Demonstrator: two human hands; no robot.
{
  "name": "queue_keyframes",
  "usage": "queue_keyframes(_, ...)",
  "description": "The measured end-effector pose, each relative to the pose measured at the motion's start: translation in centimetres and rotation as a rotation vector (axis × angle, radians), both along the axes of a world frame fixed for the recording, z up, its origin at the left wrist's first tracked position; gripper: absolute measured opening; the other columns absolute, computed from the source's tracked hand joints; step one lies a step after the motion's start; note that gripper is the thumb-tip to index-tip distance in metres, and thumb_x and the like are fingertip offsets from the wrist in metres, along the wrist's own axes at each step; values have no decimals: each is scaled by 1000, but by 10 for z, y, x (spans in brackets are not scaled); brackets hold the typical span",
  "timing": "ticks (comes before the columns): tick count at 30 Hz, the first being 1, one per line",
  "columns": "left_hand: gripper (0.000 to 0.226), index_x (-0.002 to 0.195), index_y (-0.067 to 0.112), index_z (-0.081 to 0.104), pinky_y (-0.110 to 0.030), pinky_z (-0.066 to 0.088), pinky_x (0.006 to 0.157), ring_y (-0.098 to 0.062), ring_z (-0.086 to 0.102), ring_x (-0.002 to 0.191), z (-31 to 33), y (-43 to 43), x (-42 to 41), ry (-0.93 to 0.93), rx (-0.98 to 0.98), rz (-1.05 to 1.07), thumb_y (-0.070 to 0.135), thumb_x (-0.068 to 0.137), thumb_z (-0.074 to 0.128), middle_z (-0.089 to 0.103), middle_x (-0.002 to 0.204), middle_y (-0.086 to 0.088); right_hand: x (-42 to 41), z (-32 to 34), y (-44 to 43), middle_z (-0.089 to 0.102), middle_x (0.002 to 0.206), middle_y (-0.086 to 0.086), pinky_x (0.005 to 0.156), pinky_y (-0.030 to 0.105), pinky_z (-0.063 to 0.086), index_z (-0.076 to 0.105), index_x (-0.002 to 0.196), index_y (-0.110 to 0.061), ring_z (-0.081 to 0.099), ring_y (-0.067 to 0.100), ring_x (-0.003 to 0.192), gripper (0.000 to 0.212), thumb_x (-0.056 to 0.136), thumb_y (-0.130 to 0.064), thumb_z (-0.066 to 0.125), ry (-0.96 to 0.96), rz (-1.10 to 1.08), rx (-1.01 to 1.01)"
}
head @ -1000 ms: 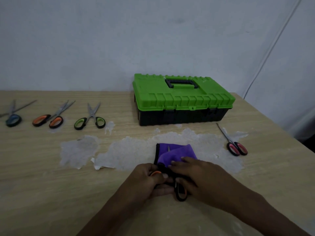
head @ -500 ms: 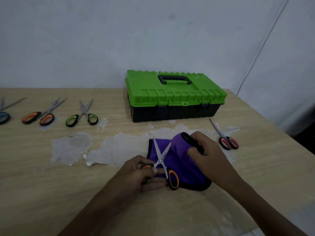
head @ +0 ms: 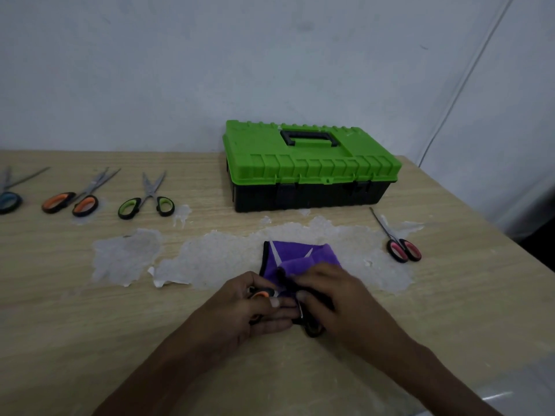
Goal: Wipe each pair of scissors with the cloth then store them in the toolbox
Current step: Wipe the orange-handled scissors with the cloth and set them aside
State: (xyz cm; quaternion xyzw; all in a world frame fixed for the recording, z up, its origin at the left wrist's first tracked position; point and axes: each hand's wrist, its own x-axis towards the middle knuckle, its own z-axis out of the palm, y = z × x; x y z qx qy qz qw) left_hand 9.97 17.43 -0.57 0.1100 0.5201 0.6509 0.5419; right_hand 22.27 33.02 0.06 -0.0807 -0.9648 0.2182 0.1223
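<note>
An orange-handled pair of scissors (head: pixel 260 294) lies spread open on a purple cloth (head: pixel 295 256) near the table's front. My left hand (head: pixel 252 307) grips its left handle. My right hand (head: pixel 327 295) presses a fold of the cloth down over the blades; two blade tips poke out at the cloth's far edge. The green toolbox (head: pixel 309 163) stands shut behind the cloth. Pink-handled scissors (head: pixel 404 250) lie at the right. Green-handled scissors (head: pixel 147 204), another orange-handled pair (head: pixel 70 202) and a blue-handled pair (head: pixel 9 199) lie in a row at the left.
The wooden table (head: pixel 90 325) has pale patches of peeled surface (head: pixel 126 256) around the cloth. A white wall rises just behind the toolbox. The table's right edge runs diagonally past the pink-handled scissors.
My right hand had lifted the cloth's right corner, baring the open blades; it has now folded the cloth back over them and come down beside my left hand.
</note>
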Motion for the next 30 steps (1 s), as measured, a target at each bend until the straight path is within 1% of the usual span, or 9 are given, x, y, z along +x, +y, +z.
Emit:
queue_keyframes(3,27,115,-7,53,-41,61,83,-37,73,99,-1,-1,0,-35,20,4,-13,90,56,72,105,-28,-3,-13,-4,62,105,-6,79,14,40,62,123,-20,55,10,94,43,92,-32,36,-44,-7,135)
queue_keyframes(7,27,115,-8,53,-43,60,84,-39,72,100,-4,0,-3,-79,44,17,-15,90,54,71,106,-30,-10,-11,-1,65,98,-1,71,21,47,65,119,-14,59,15,82,41,89,-24,40,-31,32,223)
queue_keyframes(14,26,112,-4,53,-42,59,89,-39,70,106,-4,-3,-3,-72,83,-32,-18,89,51,69,110,-32,-17,-10,8,63,102,4,71,23,45,60,127,-17,60,19,87,39,90,-18,47,-45,61,257)
queue_keyframes(18,32,118,-7,51,-42,60,85,-40,71,102,-3,-4,-3,-101,62,1,-20,89,50,69,108,-32,-35,-1,20,56,111,5,77,21,41,55,131,-18,54,17,94,34,99,-15,42,-75,-128,233)
queue_keyframes(21,33,118,-6,52,-43,61,83,-40,71,101,-2,-3,-4,-127,53,-3,-20,89,50,70,108,-32,-28,8,37,60,101,6,74,23,42,61,123,-12,55,18,87,30,99,-12,43,32,-277,168)
queue_keyframes(24,33,119,-6,51,-42,61,83,-40,71,101,-2,-3,-4,-126,48,-14,-21,89,48,70,108,-32,-12,1,20,62,123,-3,89,23,43,58,129,-21,54,15,109,35,96,-16,48,6,-86,213)
queue_keyframes(26,32,117,-7,50,-41,61,83,-40,71,102,-2,-2,-3,-116,57,-13,-22,90,47,69,108,-33,-5,-8,7,57,134,-8,88,22,43,54,133,-25,52,14,112,40,94,-20,47,-48,39,277)
queue_keyframes(28,31,116,-6,51,-41,61,83,-40,70,103,-3,-3,-3,-106,59,-15,-21,90,47,69,109,-34,-10,-12,15,54,137,-9,84,23,46,50,136,-28,52,14,110,41,96,-21,45,-56,-10,303)
queue_keyframes(30,31,116,-6,52,-41,61,83,-40,70,103,-2,-4,-4,-102,53,-11,-21,90,48,69,109,-32,-18,-12,29,57,133,-1,84,23,45,47,138,-28,52,14,105,40,99,-19,42,-55,-182,253)
